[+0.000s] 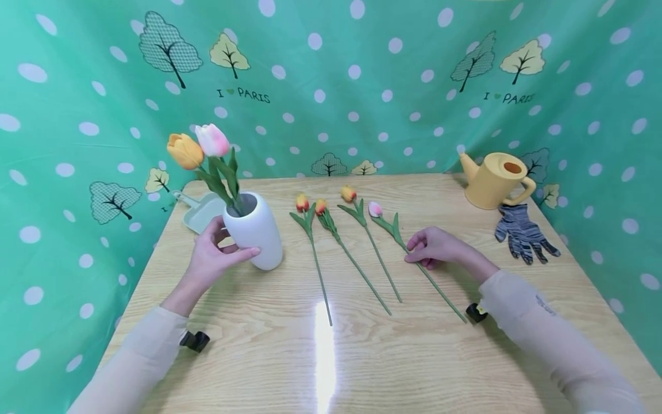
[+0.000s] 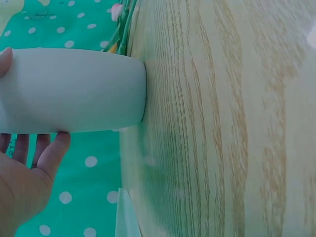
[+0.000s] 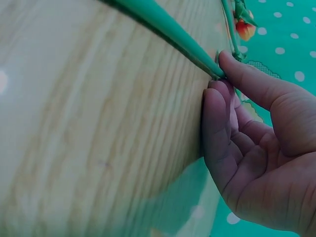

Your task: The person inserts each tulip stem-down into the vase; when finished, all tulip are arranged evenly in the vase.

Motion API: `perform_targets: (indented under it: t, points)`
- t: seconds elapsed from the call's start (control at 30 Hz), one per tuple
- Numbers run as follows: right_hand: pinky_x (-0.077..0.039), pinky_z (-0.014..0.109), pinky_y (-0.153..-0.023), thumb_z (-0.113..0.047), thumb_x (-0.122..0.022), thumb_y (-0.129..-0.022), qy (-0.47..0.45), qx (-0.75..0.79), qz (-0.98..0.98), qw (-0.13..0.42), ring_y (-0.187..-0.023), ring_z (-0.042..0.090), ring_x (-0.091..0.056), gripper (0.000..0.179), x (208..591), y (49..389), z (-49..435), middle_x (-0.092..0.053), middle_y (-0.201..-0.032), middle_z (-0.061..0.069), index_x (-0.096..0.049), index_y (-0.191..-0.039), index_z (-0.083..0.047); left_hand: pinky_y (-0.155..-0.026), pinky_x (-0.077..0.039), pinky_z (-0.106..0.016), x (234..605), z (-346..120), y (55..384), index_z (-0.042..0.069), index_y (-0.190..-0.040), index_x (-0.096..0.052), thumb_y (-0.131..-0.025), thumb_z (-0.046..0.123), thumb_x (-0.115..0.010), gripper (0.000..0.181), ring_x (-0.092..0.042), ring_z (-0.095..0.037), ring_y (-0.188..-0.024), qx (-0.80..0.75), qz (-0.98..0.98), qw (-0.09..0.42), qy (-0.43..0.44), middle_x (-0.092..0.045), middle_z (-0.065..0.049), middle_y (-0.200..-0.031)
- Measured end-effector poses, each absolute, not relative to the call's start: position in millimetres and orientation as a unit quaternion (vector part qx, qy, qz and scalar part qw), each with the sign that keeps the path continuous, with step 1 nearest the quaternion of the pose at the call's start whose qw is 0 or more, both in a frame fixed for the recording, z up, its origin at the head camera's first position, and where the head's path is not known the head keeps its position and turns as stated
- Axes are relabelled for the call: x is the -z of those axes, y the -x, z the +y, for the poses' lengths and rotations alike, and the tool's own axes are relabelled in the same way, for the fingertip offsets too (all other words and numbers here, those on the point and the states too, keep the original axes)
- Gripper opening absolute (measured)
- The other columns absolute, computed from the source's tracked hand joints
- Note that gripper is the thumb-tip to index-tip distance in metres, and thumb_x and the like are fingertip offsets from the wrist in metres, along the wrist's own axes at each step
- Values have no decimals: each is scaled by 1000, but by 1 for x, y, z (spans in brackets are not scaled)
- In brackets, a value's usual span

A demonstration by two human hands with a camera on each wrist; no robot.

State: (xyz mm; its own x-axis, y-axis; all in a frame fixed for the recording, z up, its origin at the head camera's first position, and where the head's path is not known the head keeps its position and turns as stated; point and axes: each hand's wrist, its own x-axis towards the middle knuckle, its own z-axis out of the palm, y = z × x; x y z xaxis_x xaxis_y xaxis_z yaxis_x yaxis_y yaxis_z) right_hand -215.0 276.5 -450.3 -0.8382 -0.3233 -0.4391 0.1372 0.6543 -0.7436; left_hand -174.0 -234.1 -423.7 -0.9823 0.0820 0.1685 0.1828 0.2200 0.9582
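A white vase (image 1: 257, 233) stands on the left of the table, holding an orange tulip (image 1: 185, 152) and a pink-and-white tulip (image 1: 212, 140). My left hand (image 1: 213, 253) grips the vase's side, thumb across the front and fingers round the back. On the right, my right hand (image 1: 434, 246) pinches the green stem of a pink-and-white artificial tulip (image 1: 376, 210) between thumb and fingers; the stem (image 3: 173, 34) is near the tabletop in the right wrist view. Left of it lie several orange-red tulips, among them one with its bloom (image 1: 349, 194) furthest back.
A yellow watering can (image 1: 493, 183) stands at the back right, with a dark striped glove (image 1: 522, 233) before it. Behind the vase lies a pale dustpan (image 1: 204, 211). A green dotted curtain (image 1: 357, 126) borders the wooden table (image 1: 403, 362) at the back and sides.
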Motion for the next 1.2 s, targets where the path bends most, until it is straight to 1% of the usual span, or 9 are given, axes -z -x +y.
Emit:
perform_targets:
  t: [0.17,0.33,0.47,0.7,1.03,1.2]
  points:
    - [-61,32,-59,-19,-81,-89,51,414,860,293,-66,18,-62,40,447,217,278,-64,-80,9,-62,-115,5,-88,-59,-27,423,-233,175,11,-141,-48,-76,3,-90,78,-55,-24,-116,625,-775,43,83,-54,-8,-130]
    - [-63,35,-62,-18,-79,-90,40,429,847,312,-69,19,-62,42,443,214,282,-63,-84,9,-60,-119,7,-88,-59,-26,425,-232,175,11,-142,-48,-76,3,-90,78,-56,-23,-116,625,-775,38,88,-53,-10,-131]
    - [-63,35,-63,-17,-78,-92,32,446,836,320,-70,19,-61,43,444,214,283,-61,-86,9,-58,-122,7,-88,-59,-27,425,-233,175,11,-143,-48,-76,3,-90,79,-55,-23,-116,622,-777,40,89,-52,-10,-132]
    - [-63,33,-62,-18,-77,-92,19,478,813,332,-67,17,-61,44,446,216,286,-60,-83,9,-58,-123,7,-89,-59,-28,424,-235,175,12,-143,-48,-77,4,-89,79,-55,-23,-116,618,-780,40,91,-52,-9,-132]
    - [-64,35,-69,-15,-74,-94,22,522,782,340,-75,16,-62,48,433,221,291,-64,-97,14,-53,-128,11,-89,-58,-27,423,-235,174,10,-142,-48,-76,5,-90,78,-55,-24,-116,621,-778,42,84,-52,-10,-131]
    - [-64,36,-71,-17,-71,-97,37,528,779,337,-77,15,-61,50,423,224,294,-63,-97,11,-50,-133,12,-89,-59,-27,424,-235,175,11,-142,-48,-76,5,-90,78,-54,-23,-116,622,-778,39,84,-52,-9,-131]
